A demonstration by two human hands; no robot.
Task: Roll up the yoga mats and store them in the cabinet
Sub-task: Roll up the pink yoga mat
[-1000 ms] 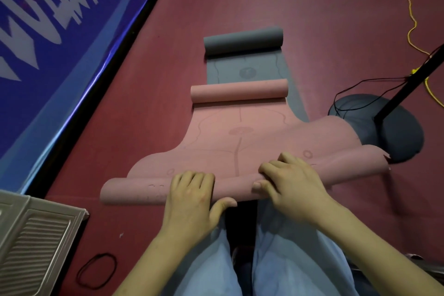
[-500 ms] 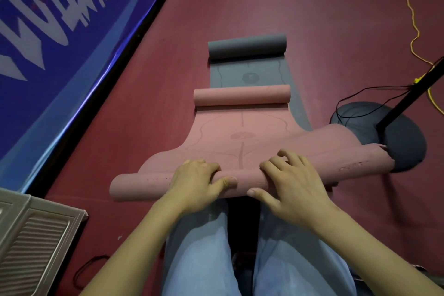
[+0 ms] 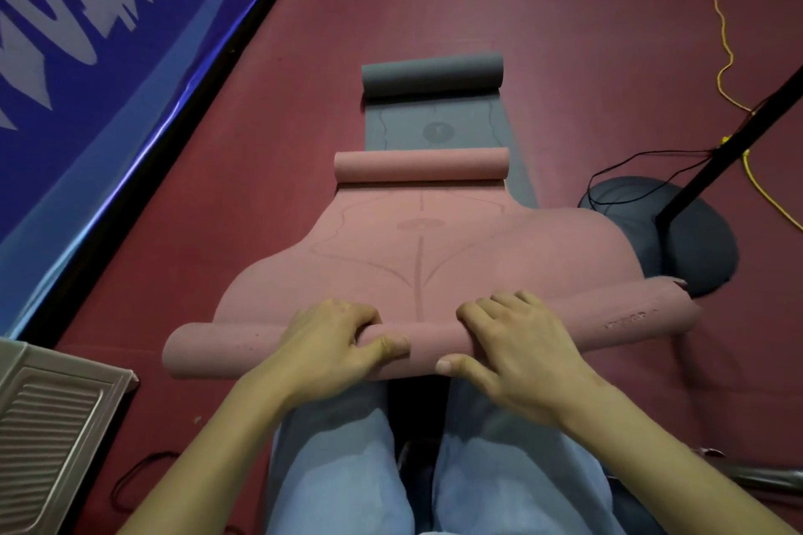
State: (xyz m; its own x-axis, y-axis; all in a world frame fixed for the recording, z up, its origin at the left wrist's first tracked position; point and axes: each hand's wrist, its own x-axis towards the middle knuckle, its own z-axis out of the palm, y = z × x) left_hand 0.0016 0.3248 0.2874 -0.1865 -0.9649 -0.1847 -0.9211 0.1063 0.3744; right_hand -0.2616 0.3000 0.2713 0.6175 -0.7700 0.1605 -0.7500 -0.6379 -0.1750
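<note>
pink mat (image 3: 417, 256) roll thicker than before, left hand (image 3: 330, 343) and right hand (image 3: 517, 343) both gripping it

Dusty-pink yoga mat (image 3: 417, 256) printed with faint darker alignment lines, slate-grey yoga mat (image 3: 434, 100) bearing a round emblem, both on a maroon floor (image 3: 543, 4); blue banner (image 3: 87, 56) with white characters; yellow cable (image 3: 721, 56); pale-blue trousers (image 3: 347, 469).

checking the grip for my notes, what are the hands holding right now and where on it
Both hands grip the pink rubber yoga mat at the middle of its rolled near end: left hand left of centre, right hand right of centre, fingers curled over the roll.
</note>
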